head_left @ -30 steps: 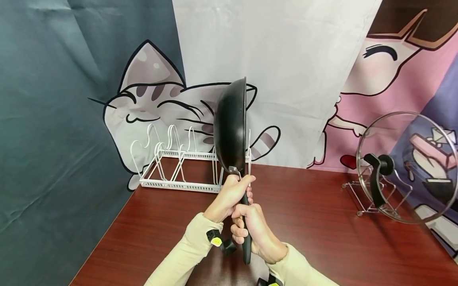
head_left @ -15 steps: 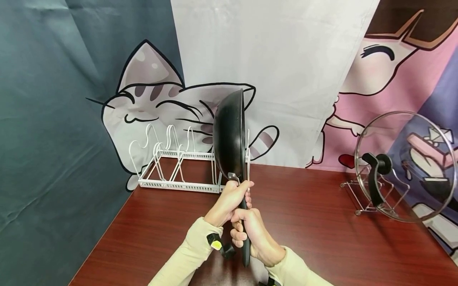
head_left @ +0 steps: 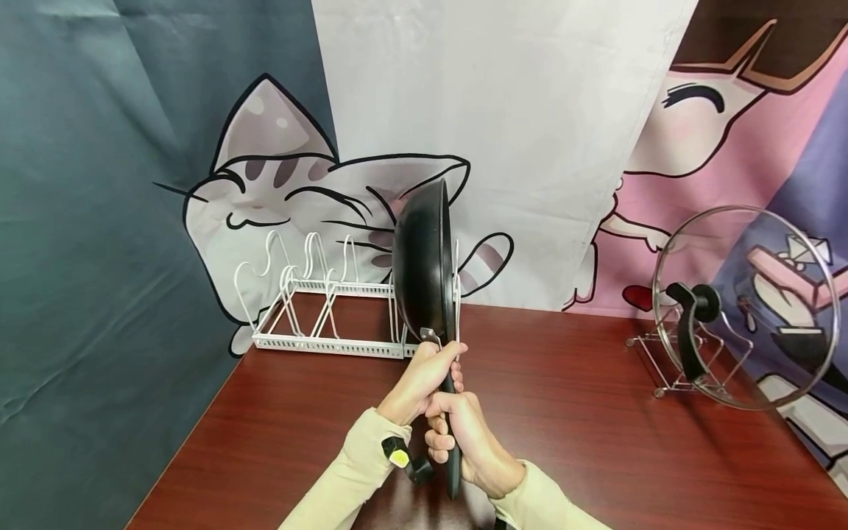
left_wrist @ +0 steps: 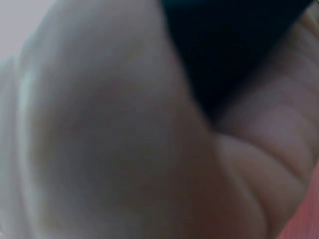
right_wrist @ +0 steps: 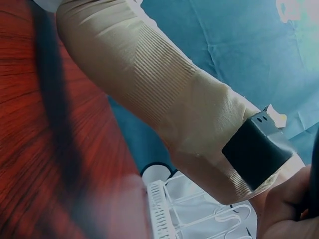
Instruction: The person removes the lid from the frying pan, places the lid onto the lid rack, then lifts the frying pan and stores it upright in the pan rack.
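A black frying pan (head_left: 420, 265) stands on edge in the head view, its rim vertical and its base facing left. It is at the right end of a white wire pan rack (head_left: 331, 346), between the rack's upright wires; whether it bears on the rack is hidden. My left hand (head_left: 420, 379) grips the top of the black handle, right by the metal bracket. Lower down, my right hand (head_left: 470, 442) wraps the same handle (head_left: 453, 475), whose end pokes out below. The left wrist view is filled by blurred skin beside a dark shape.
At the right, a clear glass lid (head_left: 690, 331) with a black handle stands tilted in a small metal wire stand (head_left: 672, 386). A printed cloth backdrop (head_left: 517, 88) hangs behind the reddish wooden table (head_left: 563, 412). Several more rack dividers stand left of the pan.
Both hands have lowered the pan, so its top edge sits lower against the backdrop and its body deeper among the rack wires. The grip is the same; the view has shifted slightly.
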`<action>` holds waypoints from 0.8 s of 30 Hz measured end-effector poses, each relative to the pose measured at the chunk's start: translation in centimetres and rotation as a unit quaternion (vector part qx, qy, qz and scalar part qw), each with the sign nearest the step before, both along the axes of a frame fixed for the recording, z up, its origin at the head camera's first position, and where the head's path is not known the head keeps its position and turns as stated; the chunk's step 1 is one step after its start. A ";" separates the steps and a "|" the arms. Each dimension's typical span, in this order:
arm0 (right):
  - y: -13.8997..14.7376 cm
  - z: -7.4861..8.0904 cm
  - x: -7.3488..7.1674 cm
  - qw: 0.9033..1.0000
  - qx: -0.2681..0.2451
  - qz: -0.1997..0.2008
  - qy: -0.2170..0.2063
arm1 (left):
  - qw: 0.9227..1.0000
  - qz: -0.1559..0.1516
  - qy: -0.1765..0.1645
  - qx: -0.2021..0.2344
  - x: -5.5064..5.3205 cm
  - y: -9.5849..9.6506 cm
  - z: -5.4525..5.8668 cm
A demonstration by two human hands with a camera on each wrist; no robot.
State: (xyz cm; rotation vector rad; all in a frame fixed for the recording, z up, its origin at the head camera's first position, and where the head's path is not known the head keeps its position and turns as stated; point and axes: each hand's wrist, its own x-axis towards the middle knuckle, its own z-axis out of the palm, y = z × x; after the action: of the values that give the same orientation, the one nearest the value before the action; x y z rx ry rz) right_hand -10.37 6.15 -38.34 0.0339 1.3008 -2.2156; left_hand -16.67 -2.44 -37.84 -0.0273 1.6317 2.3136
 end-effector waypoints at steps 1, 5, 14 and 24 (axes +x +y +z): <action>0.0 0.0 0.0 1.000 0.002 -0.002 -0.001 | 1.000 -0.001 -0.002 0.001 0.0 0.0 -0.1; 0.0 -0.2 0.0 1.000 0.008 -0.004 -0.006 | 1.000 0.005 -0.006 0.001 0.0 0.1 -0.3; 0.2 -0.5 -0.3 1.000 0.009 0.000 -0.007 | 1.000 0.015 -0.018 0.010 -0.2 0.3 -0.5; 0.5 0.2 -0.6 0.998 -0.029 0.045 -0.031 | 1.000 0.005 -0.026 0.010 -0.3 0.2 0.2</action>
State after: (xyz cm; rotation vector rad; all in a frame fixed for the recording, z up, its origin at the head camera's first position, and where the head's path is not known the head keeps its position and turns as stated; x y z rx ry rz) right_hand -11.00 6.61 -38.11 0.0206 1.1808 -2.1580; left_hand -17.01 -2.20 -37.60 -0.0905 1.5863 2.3182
